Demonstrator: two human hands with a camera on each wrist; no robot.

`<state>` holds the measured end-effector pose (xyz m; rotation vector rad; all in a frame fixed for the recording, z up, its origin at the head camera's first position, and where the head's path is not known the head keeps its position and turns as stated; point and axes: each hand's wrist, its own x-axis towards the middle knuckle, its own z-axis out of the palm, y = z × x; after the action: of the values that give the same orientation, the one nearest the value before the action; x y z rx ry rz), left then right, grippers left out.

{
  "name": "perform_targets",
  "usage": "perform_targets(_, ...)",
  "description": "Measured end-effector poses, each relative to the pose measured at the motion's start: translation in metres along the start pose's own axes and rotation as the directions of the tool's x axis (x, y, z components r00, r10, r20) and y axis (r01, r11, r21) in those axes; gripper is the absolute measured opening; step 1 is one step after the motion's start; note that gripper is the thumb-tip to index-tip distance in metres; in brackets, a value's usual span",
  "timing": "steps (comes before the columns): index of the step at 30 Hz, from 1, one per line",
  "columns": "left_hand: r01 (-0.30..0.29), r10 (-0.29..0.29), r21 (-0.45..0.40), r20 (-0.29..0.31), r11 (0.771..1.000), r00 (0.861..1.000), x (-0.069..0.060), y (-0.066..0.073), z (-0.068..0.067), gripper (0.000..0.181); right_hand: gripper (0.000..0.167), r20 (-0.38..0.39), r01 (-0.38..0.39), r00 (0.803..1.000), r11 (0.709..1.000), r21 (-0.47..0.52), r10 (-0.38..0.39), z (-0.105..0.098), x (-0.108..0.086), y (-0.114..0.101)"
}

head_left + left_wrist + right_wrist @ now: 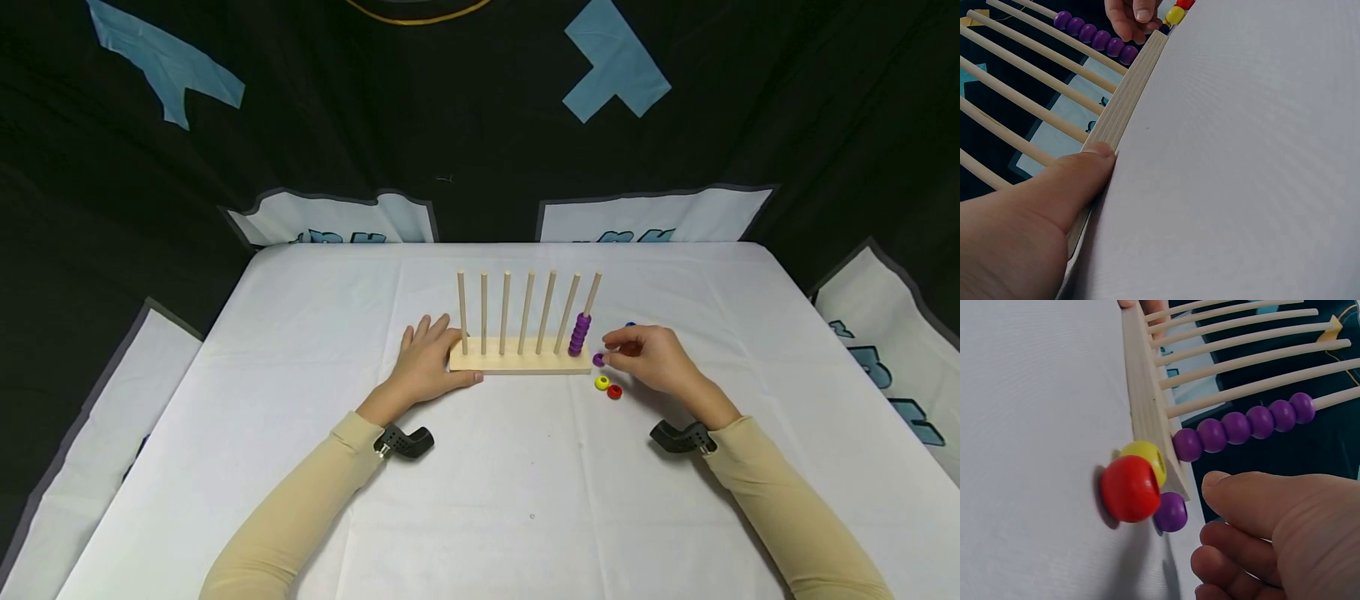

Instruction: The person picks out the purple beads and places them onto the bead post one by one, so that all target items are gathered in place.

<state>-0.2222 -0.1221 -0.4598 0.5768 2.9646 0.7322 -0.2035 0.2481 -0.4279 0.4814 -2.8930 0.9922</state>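
Observation:
A wooden peg stand (517,363) carries several upright pegs. Purple beads (580,335) are stacked on its rightmost peg. At the stand's left end, my left hand (423,367) grips the base, its thumb (1088,169) along the front edge and fingers behind. My right hand (651,360) is off the right end, thumb and fingers loosely bent with nothing between them. Just beyond its fingertips, a loose purple bead (1171,512) lies on the table, apart from the thumb in the right wrist view.
A yellow bead (602,382) and a red bead (615,392) lie near the stand's front right corner. Behind my right hand, a blue bead (631,323) is partly hidden. White cloth covers the table (480,500); a dark curtain (480,125) hangs beyond it.

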Motion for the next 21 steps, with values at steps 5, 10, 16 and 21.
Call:
perform_targets(5,0.004,-0.004,0.001,0.001,1.0,1.0,0.0,0.001,-0.001,0.077,0.027,0.012,0.006,1.0,1.0,-0.004,-0.006,0.003,0.001,0.001)
perform_targets(10,0.004,-0.004,0.002,-0.002,1.0,1.0,0.0,0.001,-0.001,0.078,0.028,0.024,0.02,1.0,0.999,-0.03,-0.019,0.007,0.001,0.003)
perform_targets(16,0.0,0.0,-0.005,-0.006,1.0,1.0,-0.001,0.001,0.0,0.077,0.028,0.027,0.045,0.999,0.998,-0.046,-0.043,0.009,0.002,0.006)
perform_targets(21,-0.001,0.001,-0.006,-0.006,1.0,1.0,-0.001,0.001,-0.001,0.077,0.029,0.021,0.044,0.999,0.998,-0.046,-0.043,0.012,0.001,0.007)
